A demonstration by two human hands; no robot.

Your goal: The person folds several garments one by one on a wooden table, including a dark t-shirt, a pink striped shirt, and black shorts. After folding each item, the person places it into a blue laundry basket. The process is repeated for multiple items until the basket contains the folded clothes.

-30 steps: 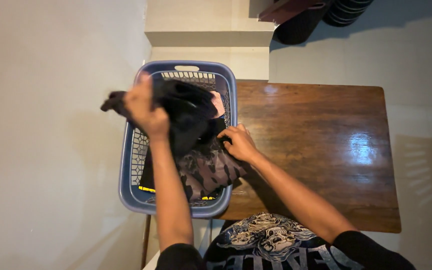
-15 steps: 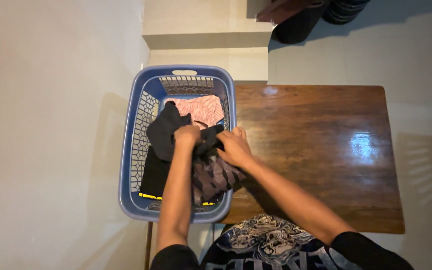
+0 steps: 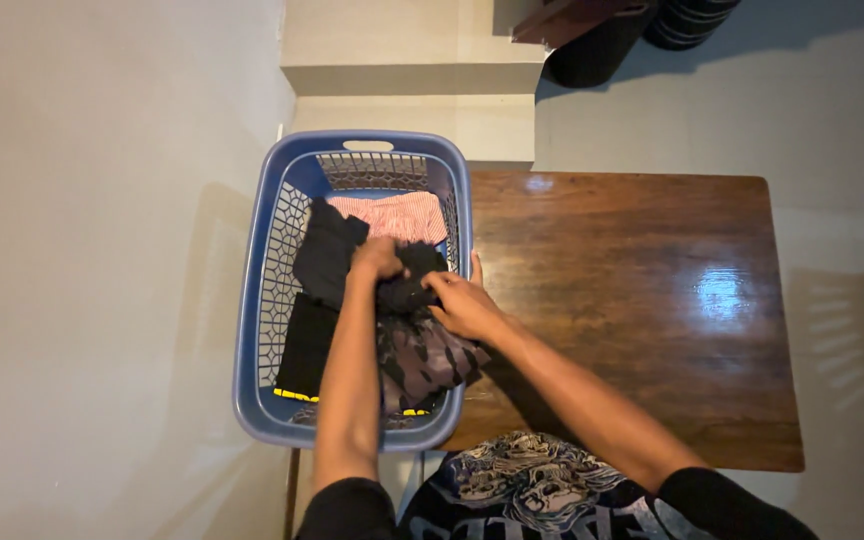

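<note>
i see both hands down in the blue basket [image 3: 255,330], which sits just left of the wooden table [image 3: 632,300], its right rim against the table edge. my left hand [image 3: 376,257] is curled shut on the black garment [image 3: 337,250], knuckles up, fingers buried in a bunched fold. my right hand [image 3: 462,303] comes in over the basket's right rim and pinches the same garment's crumpled end between thumb and fingers; the fingertips are partly hidden in the cloth, so i can't tell how tight that pinch is.

the garment lies in the middle of the basket, on top of the other laundry. its long axis runs roughly from the far left of the basket, where a loose flap spreads toward the wall, to the near right, where it bunches between my hands. under it, a pink striped cloth [image 3: 402,215] shows at the far end, a camouflage-pattern piece [image 3: 422,355] lies at the near right, and a flat black piece with yellow marks [image 3: 302,370] lies at the near left.
</note>
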